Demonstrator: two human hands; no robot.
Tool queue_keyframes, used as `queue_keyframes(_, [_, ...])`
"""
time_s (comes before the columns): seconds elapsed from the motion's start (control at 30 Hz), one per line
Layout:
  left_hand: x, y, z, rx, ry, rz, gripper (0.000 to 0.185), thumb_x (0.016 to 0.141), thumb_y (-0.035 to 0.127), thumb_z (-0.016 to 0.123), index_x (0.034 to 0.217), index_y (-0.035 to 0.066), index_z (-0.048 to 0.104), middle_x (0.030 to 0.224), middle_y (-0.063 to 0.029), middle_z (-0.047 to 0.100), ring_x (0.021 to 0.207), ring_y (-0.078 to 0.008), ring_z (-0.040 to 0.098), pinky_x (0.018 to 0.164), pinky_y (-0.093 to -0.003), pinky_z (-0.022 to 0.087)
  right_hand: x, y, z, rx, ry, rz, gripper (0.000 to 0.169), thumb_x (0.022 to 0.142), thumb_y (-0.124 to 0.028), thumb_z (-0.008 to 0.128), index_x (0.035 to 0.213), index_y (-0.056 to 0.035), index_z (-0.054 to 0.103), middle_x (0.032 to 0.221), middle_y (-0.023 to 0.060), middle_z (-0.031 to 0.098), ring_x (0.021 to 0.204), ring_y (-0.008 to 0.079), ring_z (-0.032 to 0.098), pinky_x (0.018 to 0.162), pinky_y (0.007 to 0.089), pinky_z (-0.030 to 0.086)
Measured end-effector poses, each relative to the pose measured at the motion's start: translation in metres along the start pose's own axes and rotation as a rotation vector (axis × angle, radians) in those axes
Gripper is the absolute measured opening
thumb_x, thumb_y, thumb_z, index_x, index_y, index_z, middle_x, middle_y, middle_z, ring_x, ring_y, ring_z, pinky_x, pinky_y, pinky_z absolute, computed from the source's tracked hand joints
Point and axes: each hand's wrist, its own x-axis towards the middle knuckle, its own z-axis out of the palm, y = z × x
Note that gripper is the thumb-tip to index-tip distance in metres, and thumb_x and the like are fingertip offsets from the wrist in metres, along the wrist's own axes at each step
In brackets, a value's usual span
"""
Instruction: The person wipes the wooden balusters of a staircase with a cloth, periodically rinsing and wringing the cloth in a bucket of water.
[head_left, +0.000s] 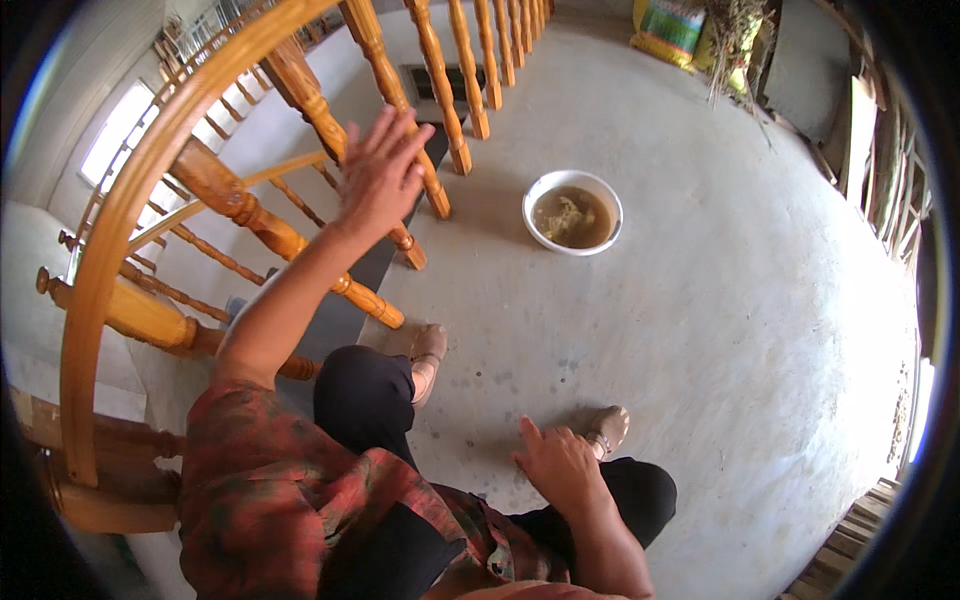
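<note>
My left hand (381, 176) is raised with its fingers spread, in front of or beside the turned wooden balusters (433, 176); whether it touches one cannot be told. Over my right knee, my right hand (559, 461) hangs with the index finger stretched out and the other fingers partly curled, nothing seen in it. On the grey floor ahead stands a white plastic basin (532, 229), apart from both hands. It holds murky brown liquid with pale yellowish-green scraps in it.
A curved wooden handrail (94, 315) and stair opening lie on the left. Printed sacks (666, 34) and dry stalks (731, 45) stand at the far right. Stacked sticks (892, 180) line the right edge, wooden slats (851, 536) the lower right. Wet spots mark the concrete floor (712, 300).
</note>
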Motion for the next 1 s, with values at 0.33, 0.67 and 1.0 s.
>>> queue_keyframes(0.33, [0.036, -0.056, -0.253, 0.789, -0.017, -0.302, 0.039, 0.090, 0.038, 0.050, 0.106, 0.006, 0.065, 0.111, -0.0133, 0.064, 0.107, -0.0268, 0.058, 0.101, -0.0540, 0.031, 0.030, -0.008, 0.090, 0.013, -0.349, -0.100, 0.049, 0.086, -0.041, 0.057, 0.117, -0.0038, 0.053, 0.102, 0.0180, 0.063, 0.099, 0.0350, 0.059, 0.083, 0.0456, 0.047])
queue_keyframes(0.67, [0.018, -0.165, -0.256, 0.490, -0.533, -0.614, 0.072, 0.082, 0.064, 0.048, 0.118, 0.002, 0.058, 0.121, -0.0179, 0.058, 0.111, -0.0309, 0.057, 0.091, -0.0457, 0.045, 0.047, -0.028, 0.320, 0.029, -0.521, -0.332, 0.048, 0.087, -0.040, 0.056, 0.117, -0.0034, 0.057, 0.112, 0.0196, 0.061, 0.105, 0.0338, 0.058, 0.090, 0.0420, 0.045])
queue_keyframes(1.0, [0.008, -0.210, -0.267, 0.169, -0.550, -0.646, 0.093, 0.075, 0.064, 0.058, 0.131, -0.007, 0.041, 0.133, -0.0276, 0.045, 0.121, -0.0340, 0.047, 0.100, -0.0411, 0.038, -0.012, 0.024, 0.422, 0.176, -0.919, -0.340, 0.044, 0.085, -0.036, 0.056, 0.116, -0.0037, 0.057, 0.110, 0.0190, 0.062, 0.102, 0.0332, 0.059, 0.089, 0.0410, 0.045])
